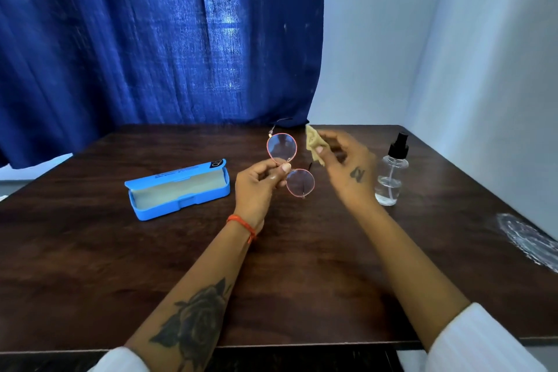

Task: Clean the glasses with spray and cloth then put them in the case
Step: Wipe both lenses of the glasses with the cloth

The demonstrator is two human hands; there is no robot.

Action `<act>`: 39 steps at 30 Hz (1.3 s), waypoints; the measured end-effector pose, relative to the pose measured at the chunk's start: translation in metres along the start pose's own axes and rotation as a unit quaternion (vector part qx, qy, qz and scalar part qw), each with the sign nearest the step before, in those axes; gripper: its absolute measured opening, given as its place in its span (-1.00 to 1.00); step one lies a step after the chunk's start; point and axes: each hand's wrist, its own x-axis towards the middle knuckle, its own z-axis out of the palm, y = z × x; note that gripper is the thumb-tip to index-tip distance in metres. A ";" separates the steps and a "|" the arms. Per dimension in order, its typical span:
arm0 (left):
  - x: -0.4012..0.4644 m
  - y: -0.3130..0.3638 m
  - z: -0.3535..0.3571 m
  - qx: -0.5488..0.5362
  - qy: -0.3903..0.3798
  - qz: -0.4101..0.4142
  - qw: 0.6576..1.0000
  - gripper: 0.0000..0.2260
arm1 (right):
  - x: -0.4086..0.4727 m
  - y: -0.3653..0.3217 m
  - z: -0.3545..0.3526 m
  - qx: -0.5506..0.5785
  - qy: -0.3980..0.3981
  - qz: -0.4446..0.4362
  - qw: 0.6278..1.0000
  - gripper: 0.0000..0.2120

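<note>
My left hand [258, 186] pinches the pink-rimmed round glasses [290, 164] at the bridge and holds them upright above the table, one lens over the other. My right hand [347, 169] pinches a small yellow cloth [314, 143] just right of the upper lens, not touching it. A blue glasses case [178, 190] lies open on the table to the left, its pale lining bare. A clear spray bottle [391, 175] with a black pump top stands to the right of my right hand.
The dark wooden table [302, 281] ends near my body and at a white wall on the right. A blue curtain [151, 39] hangs behind it. A whitish smear [528, 238] marks the table's right edge.
</note>
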 end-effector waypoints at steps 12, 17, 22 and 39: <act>0.004 -0.004 -0.003 -0.032 -0.003 0.010 0.999 -0.91 | 0.011 -0.013 0.001 0.034 -0.162 0.022 0.986 -0.80; 0.004 -0.005 -0.002 -0.051 -0.020 -0.019 0.998 -0.87 | -0.006 0.004 -0.005 0.062 -0.134 0.046 0.988 -0.76; 0.008 -0.001 -0.009 -0.131 -0.024 -0.075 0.988 -0.90 | -0.004 0.020 -0.029 0.096 -0.112 0.077 0.986 -0.68; 0.011 0.006 -0.016 -0.167 -0.033 -0.127 0.977 -0.88 | -0.030 0.026 -0.015 -0.248 -0.186 -0.215 0.926 -0.81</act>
